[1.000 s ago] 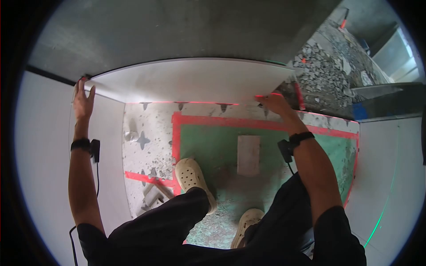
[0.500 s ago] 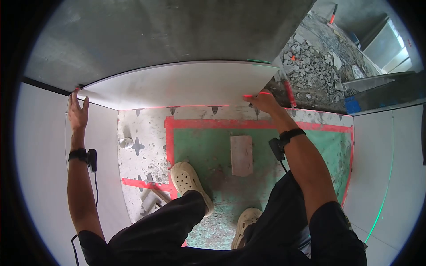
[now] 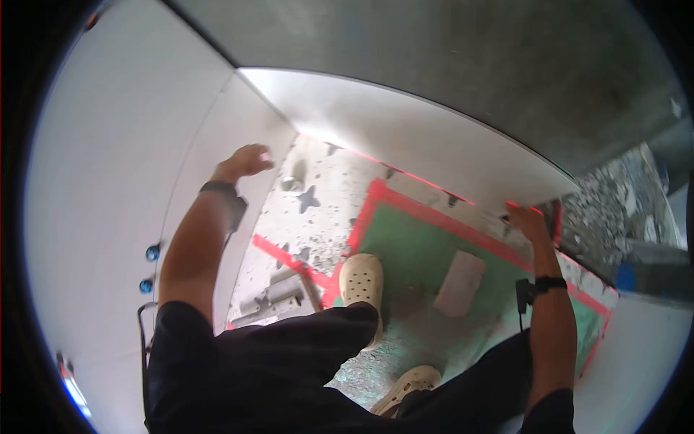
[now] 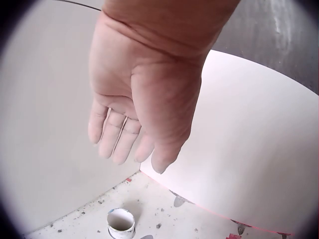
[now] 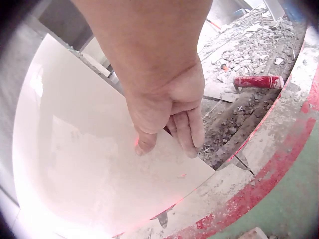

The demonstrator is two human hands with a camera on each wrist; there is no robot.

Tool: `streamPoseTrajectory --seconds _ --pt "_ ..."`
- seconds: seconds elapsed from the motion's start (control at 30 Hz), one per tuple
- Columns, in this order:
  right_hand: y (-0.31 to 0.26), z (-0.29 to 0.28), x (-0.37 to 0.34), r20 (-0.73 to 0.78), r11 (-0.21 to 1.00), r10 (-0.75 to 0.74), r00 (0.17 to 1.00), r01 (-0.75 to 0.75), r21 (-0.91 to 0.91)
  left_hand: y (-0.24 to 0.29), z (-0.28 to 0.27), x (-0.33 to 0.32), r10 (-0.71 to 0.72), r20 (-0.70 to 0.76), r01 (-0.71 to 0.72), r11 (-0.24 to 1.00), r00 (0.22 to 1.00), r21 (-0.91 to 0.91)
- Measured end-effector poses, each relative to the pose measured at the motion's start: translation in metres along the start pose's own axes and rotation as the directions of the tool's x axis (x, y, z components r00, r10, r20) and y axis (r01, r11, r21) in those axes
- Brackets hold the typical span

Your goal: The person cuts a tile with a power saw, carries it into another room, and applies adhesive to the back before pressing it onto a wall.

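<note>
A large white tile (image 3: pixel 405 130) stands on edge against the grey wall, glossy in the right wrist view. My right hand (image 3: pixel 528 223) holds its lower right part. In the right wrist view the thumb of that hand (image 5: pixel 154 109) lies on the tile's front face, while the other fingers reach past its side edge. Away from the tile, my left hand (image 3: pixel 248 160) hovers in front of the white left wall (image 3: pixel 195 94). The left wrist view shows that hand (image 4: pixel 149 94) holding nothing, its fingers loosely bent downward.
A short white pipe stub (image 4: pixel 121 228) rises from the floor at left. Red tape (image 3: pixel 448 224) borders a green floor area, where a pale rectangular slab (image 3: pixel 460 283) lies. Rubble (image 5: pixel 239 64) and a red-handled tool (image 5: pixel 258 81) lie beyond the tile's right edge.
My left hand has come off the tile's upper left corner, moving down and toward me. The right hand remains at the lower right edge. The head view has swung left and tilted.
</note>
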State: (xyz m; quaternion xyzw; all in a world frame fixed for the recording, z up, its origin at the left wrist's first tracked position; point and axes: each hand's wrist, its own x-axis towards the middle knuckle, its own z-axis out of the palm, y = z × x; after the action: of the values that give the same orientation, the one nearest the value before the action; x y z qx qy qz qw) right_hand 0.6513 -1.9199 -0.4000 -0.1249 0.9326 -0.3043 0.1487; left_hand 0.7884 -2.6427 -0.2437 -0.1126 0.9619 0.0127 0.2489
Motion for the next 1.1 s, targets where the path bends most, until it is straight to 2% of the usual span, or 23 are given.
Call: streamPoseTrajectory --seconds 0.03,0.07,0.13,0.27,0.33,0.43,0.53,0.63,0.77,0.87,0.97,1.1 --pt "-0.002 -0.002 0.001 0.013 0.976 0.141 0.990 -0.141 0.169 0.003 -0.003 -0.001 -0.016 0.001 0.016 1.000 1.000 -0.014" --pt "-0.002 -0.005 0.001 0.025 0.979 0.110 0.994 -0.113 0.171 0.003 -0.002 -0.002 0.005 -0.067 -0.005 1.000 0.998 -0.008" --pt "-0.009 -0.008 0.002 0.119 0.929 0.283 0.952 -0.302 0.215 0.008 -0.008 -0.004 -0.022 -0.058 0.017 0.996 0.998 -0.083" --pt "-0.037 -0.013 -0.005 0.102 0.889 0.266 0.959 -0.285 0.358 0.022 -0.013 -0.008 -0.041 -0.096 0.032 0.995 0.994 -0.095" --pt "-0.035 -0.014 -0.003 0.098 0.846 0.268 0.958 -0.283 0.452 0.032 -0.019 -0.010 -0.089 0.008 0.089 0.989 0.996 -0.119" --pt "-0.033 -0.012 -0.006 0.078 0.846 0.209 0.975 -0.220 0.485 0.037 -0.023 -0.008 -0.086 0.006 0.086 0.988 0.996 -0.128" --pt "-0.031 -0.013 -0.005 0.144 0.839 0.265 0.954 -0.301 0.453 0.042 -0.023 -0.006 -0.051 -0.062 0.045 0.995 0.997 -0.093" --pt "-0.033 -0.013 -0.010 0.066 0.862 0.221 0.973 -0.227 0.453 0.048 -0.023 -0.006 -0.059 -0.062 0.054 0.996 0.996 -0.074" --pt "-0.039 -0.016 -0.013 0.069 0.886 0.217 0.974 -0.226 0.404 0.047 -0.023 -0.003 -0.066 -0.049 0.061 0.994 0.997 -0.092" --pt "-0.041 -0.018 -0.012 0.098 0.884 0.275 0.956 -0.291 0.366 0.049 -0.024 -0.005 -0.076 -0.039 0.072 0.993 0.996 -0.090" --pt "-0.040 -0.017 -0.013 0.086 0.900 0.246 0.965 -0.260 0.350 0.042 -0.018 -0.003 -0.074 -0.043 0.071 0.994 0.996 -0.080" --pt "-0.036 -0.013 -0.013 0.023 0.910 0.133 0.991 -0.132 0.392 0.039 -0.016 -0.003 -0.072 -0.039 0.070 0.996 0.997 -0.063"
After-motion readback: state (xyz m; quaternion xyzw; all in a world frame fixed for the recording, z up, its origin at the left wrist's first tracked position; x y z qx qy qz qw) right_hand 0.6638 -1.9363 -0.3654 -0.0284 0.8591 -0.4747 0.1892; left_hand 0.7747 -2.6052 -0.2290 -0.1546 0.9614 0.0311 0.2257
